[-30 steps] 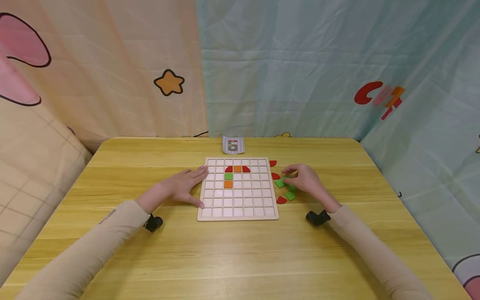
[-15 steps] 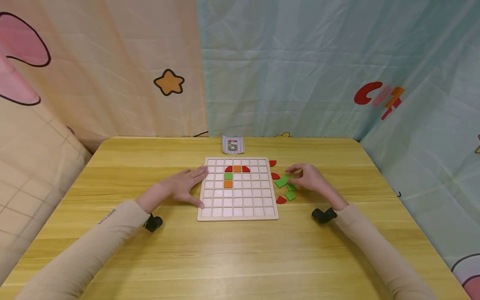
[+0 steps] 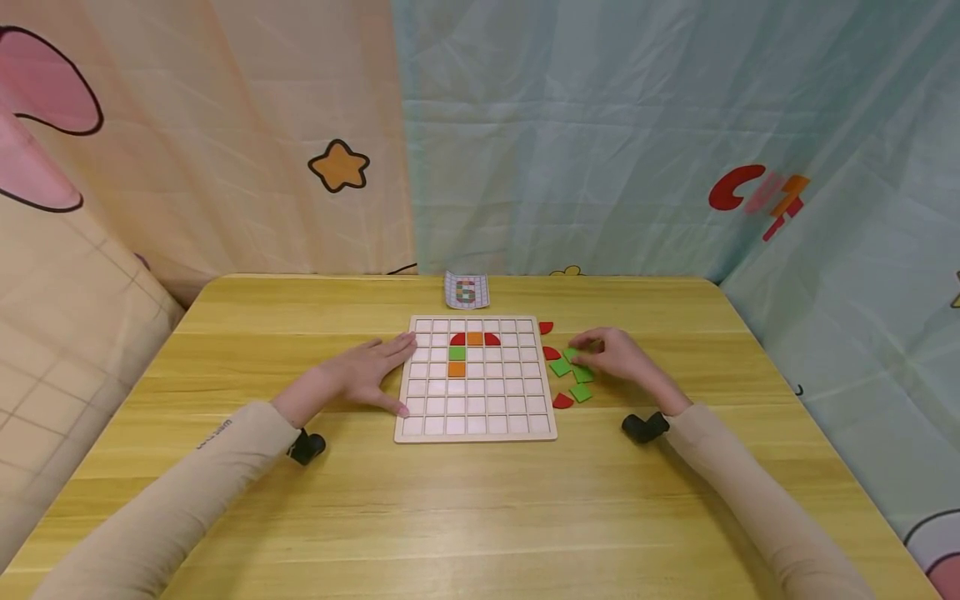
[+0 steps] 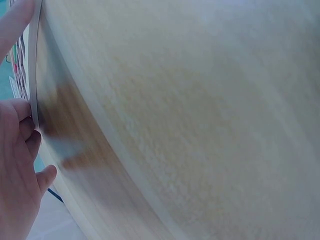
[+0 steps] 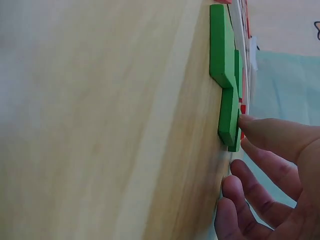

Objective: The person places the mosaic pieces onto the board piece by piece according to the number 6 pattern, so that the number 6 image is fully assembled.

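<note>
A wooden grid board (image 3: pixel 476 437) lies mid-table, with red rounded tiles (image 3: pixel 492 339), orange square tiles (image 3: pixel 456 369) and a green square tile (image 3: pixel 457 353) set in its cells. My left hand (image 3: pixel 367 371) rests at the board's left side, fingers spread, fingertips and thumb on its rim. To the right of the board, my right hand (image 3: pixel 611 354) pinches a green square tile (image 3: pixel 571 356) between thumb and index finger. In the right wrist view, the thumb (image 5: pixel 270 131) meets that tile's edge beside other green tiles (image 5: pixel 220 45); the remaining fingers are bent.
Loose green tiles (image 3: pixel 581 392) and red rounded tiles (image 3: pixel 562 402) lie along the board's right side. Behind the board stands a small curled pattern card (image 3: pixel 467 291) printed with a coloured figure. Curtains (image 3: pixel 570 167) hang beyond the wooden table (image 3: pixel 480 517).
My right hand has shifted slightly right, and the green tiles under its fingertips, overlapped earlier, now show as separate squares. My left hand and the board have stayed put.
</note>
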Demonstrator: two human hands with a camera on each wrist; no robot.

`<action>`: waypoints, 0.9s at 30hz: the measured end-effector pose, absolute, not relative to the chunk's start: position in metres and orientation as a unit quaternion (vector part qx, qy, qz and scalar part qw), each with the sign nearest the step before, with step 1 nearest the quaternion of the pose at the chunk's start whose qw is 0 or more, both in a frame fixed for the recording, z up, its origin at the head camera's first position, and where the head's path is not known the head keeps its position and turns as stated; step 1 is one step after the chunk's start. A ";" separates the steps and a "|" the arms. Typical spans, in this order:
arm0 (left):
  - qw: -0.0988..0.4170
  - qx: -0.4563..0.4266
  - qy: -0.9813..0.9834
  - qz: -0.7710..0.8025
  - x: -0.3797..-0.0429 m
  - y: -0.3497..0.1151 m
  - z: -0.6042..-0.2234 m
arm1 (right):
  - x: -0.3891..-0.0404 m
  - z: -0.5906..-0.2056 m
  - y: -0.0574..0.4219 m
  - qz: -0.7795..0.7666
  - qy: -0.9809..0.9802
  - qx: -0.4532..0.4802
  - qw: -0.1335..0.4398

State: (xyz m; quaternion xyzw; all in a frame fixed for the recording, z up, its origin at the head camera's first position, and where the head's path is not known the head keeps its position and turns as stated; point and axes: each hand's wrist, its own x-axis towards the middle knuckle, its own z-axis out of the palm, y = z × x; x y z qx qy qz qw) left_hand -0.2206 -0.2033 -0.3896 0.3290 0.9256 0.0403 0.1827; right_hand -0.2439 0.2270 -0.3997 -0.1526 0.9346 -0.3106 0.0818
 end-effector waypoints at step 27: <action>0.181 0.330 0.925 0.044 -0.220 -0.203 -0.389 | -0.245 -0.394 0.227 -0.237 0.958 -0.153 0.052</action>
